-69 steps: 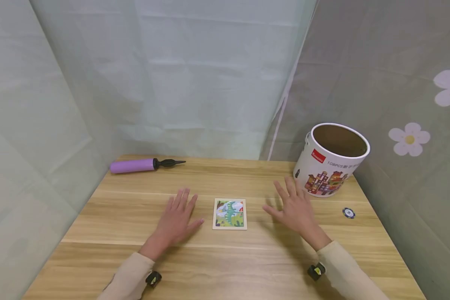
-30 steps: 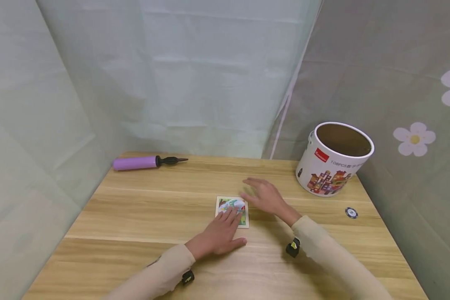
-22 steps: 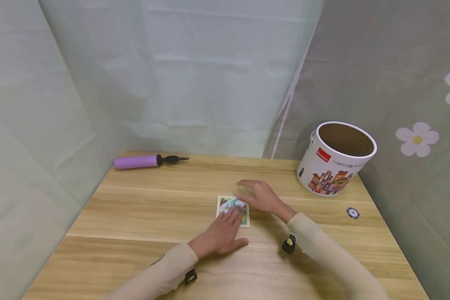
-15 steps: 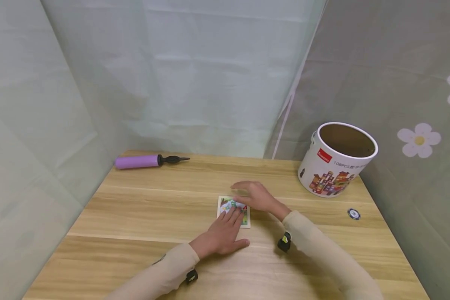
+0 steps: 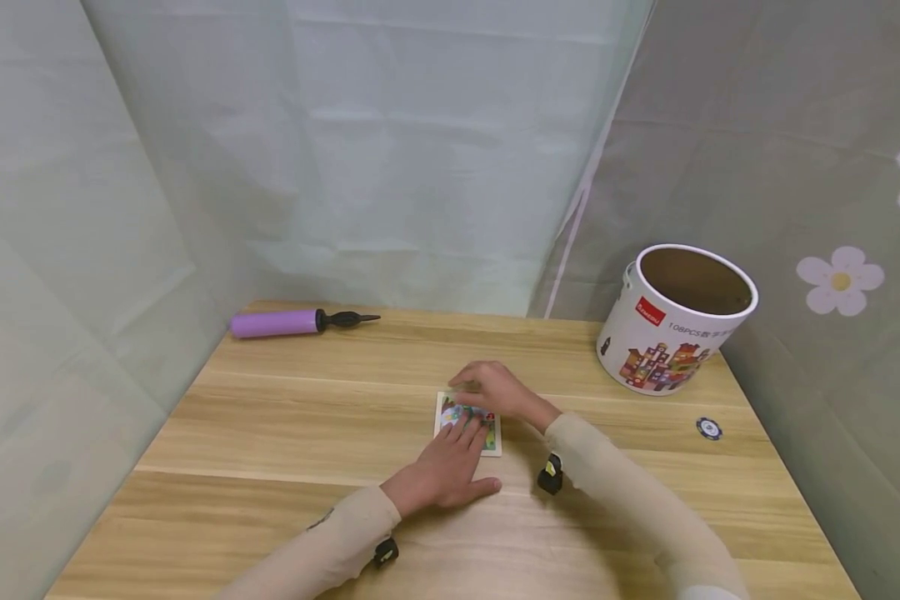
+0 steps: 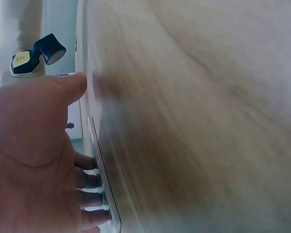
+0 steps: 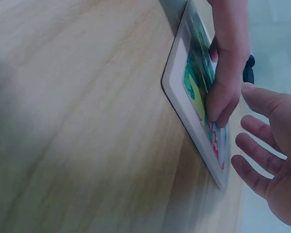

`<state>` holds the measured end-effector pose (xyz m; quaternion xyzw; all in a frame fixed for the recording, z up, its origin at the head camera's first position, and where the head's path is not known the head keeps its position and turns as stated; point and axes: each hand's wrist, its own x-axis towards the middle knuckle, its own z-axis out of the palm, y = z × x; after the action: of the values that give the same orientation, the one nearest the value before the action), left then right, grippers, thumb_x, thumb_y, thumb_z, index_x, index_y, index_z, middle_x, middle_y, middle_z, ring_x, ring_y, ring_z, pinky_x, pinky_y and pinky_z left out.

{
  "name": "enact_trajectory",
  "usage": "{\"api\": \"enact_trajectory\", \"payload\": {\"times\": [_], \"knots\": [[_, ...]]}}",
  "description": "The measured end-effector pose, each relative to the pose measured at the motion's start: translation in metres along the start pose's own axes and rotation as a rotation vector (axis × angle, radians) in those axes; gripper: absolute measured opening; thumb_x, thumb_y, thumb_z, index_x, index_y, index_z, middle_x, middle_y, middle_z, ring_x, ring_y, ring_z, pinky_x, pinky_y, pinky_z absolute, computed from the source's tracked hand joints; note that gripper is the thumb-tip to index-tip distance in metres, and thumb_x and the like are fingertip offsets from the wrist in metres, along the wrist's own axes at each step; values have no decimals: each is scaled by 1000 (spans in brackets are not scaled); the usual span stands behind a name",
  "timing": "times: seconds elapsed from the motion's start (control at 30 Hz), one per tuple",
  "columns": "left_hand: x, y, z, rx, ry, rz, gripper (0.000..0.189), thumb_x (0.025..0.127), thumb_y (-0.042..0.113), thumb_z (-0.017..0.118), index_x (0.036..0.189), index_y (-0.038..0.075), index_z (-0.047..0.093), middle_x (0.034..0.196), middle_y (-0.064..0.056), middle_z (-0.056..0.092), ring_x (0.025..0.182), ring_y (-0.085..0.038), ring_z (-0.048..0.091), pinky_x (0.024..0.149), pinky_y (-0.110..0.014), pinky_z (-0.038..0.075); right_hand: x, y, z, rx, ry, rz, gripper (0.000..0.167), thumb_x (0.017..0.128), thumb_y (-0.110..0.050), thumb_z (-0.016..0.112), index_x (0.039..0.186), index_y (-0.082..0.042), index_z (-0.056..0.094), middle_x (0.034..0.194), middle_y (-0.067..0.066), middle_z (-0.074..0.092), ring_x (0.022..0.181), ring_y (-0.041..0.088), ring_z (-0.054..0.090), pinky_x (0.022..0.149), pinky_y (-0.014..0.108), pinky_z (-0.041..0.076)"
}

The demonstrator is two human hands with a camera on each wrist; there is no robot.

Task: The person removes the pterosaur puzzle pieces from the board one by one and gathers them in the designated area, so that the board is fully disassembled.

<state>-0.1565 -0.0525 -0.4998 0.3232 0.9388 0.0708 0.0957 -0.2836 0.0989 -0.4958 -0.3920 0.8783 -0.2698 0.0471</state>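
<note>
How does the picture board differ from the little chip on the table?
The picture board is square, while the chip is round. The board is larger than the chip. The board has a pale border around a colourful picture; the chip is dark blue and white. The left hand touches the board; no hand touches the chip. Both lie on the table.

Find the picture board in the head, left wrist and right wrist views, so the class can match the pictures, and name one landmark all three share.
Head: just below and right of centre, the board partly hidden by the left hand.
Left wrist: lower left of centre, the board seen nearly edge-on as a thin strip.
Right wrist: upper right of centre, the board slanting across the picture.
Shared landmark: the left hand, its fingers on the board.
</note>
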Motion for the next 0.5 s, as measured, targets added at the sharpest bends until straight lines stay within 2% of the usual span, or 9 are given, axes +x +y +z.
{"api": "enact_trajectory", "payload": {"times": [0.27,0.5], "knots": [[0,0,0,0,12,11,87,103,59,46,156,-7,29,165,-26,25,153,-41,24,122,-53,28,6,2,7,2,-14,-15,21,95,-21,75,112,-10,79,107,1,75,94,14,68,81,30,56],[0,-1,-2,-21,-2,7,86,103,57,48,156,-8,30,165,-26,26,153,-41,24,122,-53,28,11,1,8,15,-51,-8,17,95,-21,75,109,-12,81,100,-2,74,89,9,64,77,26,53]]}}
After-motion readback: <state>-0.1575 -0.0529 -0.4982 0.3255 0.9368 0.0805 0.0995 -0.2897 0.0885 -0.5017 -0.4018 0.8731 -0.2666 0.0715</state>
